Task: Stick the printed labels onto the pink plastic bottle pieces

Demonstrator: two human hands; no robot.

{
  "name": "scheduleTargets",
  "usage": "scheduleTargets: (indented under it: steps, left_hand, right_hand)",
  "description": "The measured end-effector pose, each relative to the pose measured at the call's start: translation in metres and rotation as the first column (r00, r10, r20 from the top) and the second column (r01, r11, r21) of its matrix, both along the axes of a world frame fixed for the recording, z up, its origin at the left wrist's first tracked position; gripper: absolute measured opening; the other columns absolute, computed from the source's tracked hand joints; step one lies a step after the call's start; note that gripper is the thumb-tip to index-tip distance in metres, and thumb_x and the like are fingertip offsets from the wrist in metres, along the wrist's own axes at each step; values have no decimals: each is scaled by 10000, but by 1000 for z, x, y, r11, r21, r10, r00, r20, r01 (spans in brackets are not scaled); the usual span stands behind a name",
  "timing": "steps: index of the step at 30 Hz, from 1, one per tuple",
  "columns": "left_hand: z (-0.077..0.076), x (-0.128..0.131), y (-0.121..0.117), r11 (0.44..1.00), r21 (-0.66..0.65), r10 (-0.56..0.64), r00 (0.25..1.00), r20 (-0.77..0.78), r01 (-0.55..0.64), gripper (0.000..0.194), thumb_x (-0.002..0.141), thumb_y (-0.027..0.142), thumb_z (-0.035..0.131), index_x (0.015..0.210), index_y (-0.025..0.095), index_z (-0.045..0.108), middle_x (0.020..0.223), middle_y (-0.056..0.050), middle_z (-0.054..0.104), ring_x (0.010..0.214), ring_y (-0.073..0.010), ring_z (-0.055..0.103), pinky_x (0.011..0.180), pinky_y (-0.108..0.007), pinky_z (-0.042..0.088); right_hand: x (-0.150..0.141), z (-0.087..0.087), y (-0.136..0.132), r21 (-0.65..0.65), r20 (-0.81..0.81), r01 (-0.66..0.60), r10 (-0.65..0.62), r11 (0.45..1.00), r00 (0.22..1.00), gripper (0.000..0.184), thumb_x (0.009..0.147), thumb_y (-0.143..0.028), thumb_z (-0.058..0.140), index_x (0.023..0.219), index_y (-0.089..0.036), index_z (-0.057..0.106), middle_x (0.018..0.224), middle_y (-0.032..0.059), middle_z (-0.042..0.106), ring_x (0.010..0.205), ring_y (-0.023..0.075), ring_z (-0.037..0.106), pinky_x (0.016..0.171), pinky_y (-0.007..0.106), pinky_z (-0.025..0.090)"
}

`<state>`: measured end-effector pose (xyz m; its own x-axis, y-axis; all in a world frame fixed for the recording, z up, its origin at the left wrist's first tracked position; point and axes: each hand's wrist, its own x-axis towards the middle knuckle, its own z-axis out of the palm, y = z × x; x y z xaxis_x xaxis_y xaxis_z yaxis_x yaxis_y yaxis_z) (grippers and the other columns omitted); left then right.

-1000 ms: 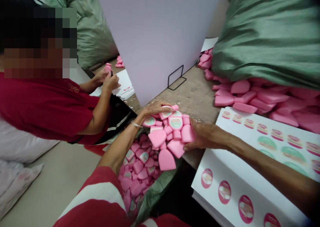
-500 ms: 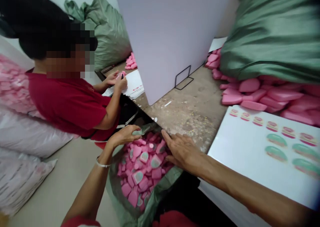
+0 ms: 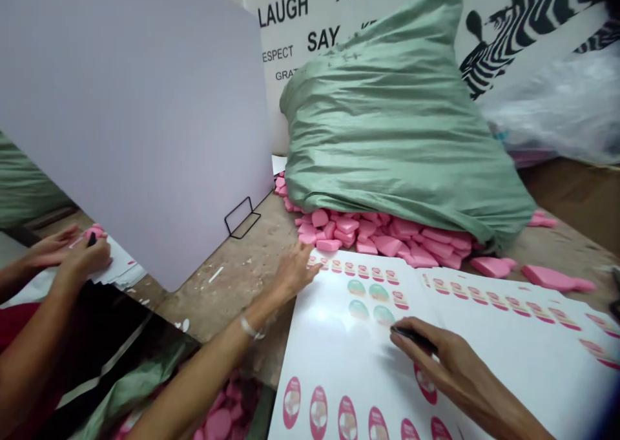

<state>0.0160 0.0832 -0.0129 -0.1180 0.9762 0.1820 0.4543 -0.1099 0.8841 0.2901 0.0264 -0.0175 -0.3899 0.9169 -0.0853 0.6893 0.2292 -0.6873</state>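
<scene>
My left hand [image 3: 292, 271] reaches across the table, fingers stretched, with the fingertips on the top left corner of a white sticker sheet [image 3: 339, 349]. My right hand [image 3: 438, 359] lies on the same sheet and pinches a thin dark tool [image 3: 411, 335] whose tip points at the round green stickers [image 3: 371, 301]. Rows of pink oval stickers [image 3: 339, 417] line the sheet's near and far edges. Below the table edge, an open green bag holds pink pieces [image 3: 220, 420].
A bulging green sack [image 3: 397, 136] lies on a heap of pink sponges [image 3: 378, 233] behind the sheet. A lavender divider board [image 3: 135, 117] stands on a black wire stand [image 3: 239, 217]. At the left, a co-worker's hands [image 3: 72, 252] hold a pink piece.
My view has swung up from the bag to the table. Both hands left the bag of pink pieces; the left now touches the sticker sheet and the right holds a dark tool on it.
</scene>
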Motion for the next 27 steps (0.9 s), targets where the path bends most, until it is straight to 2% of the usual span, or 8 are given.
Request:
scheduleTargets:
  steps: [3,6,10,13,17,19,22,27]
  left_hand:
    - [-8,35,48,999,15,40,995,93,-42,234,605,171,736,805,240,636,1200,-92,571,1309,-312,342,1049,-405,299]
    - [-6,45,61,999,-19,28,984,177,-25,154,637,233,723,719,225,592,1155,-103,580,1324,-313,320,1011,-366,358]
    - [2,36,31,986,-148,-22,944,330,75,235,703,393,678,773,185,594,872,-95,639,948,-283,607,807,-384,503]
    - [3,36,-9,958,-232,-36,874,485,167,302,758,424,612,871,146,579,809,-82,651,702,-198,637,706,-382,541]
    - [-1,49,-53,939,-204,-7,608,794,278,211,739,284,644,882,142,581,902,-95,684,817,-202,665,776,-348,534]
    - [-3,52,-67,928,-193,-6,534,846,317,203,758,260,631,911,130,599,915,-112,701,857,-223,678,798,-340,526]
    - [-4,48,-79,918,-266,58,565,823,294,266,772,280,648,972,109,611,944,-127,704,862,-237,691,772,-313,538]
    - [-8,45,-84,913,-340,110,667,737,225,337,716,272,713,985,112,586,969,-111,678,785,-211,699,703,-284,558]
  right_hand:
    - [15,-9,-6,-8,-66,43,-44,999,997,288,831,-487,508,862,-246,663,736,20,695,667,205,647,592,280,511]
    - [28,-11,-5,0,-152,95,-93,996,984,271,817,-480,537,868,-245,660,753,23,692,687,209,644,622,285,526]
    - [35,-12,7,-33,-266,75,-82,997,960,279,836,-480,531,875,-234,657,766,29,672,716,203,624,626,279,518]
    - [23,-9,16,-39,-299,48,-57,998,953,303,849,-494,514,879,-222,644,754,17,636,688,173,586,602,261,492]
    - [6,-1,20,-49,-313,91,-102,995,944,368,868,-531,462,989,-214,604,688,-10,580,587,136,518,537,251,445]
    - [6,0,19,-49,-296,137,-145,989,944,381,895,-529,402,1007,-211,579,688,-11,573,598,141,523,560,262,448]
    - [14,-4,17,-12,-246,212,-208,977,947,339,917,-493,367,939,-208,549,769,14,606,680,156,563,633,281,462]
    - [9,-19,21,114,-109,242,-230,964,967,223,904,-427,422,868,-229,517,721,-9,608,624,147,550,614,278,423]
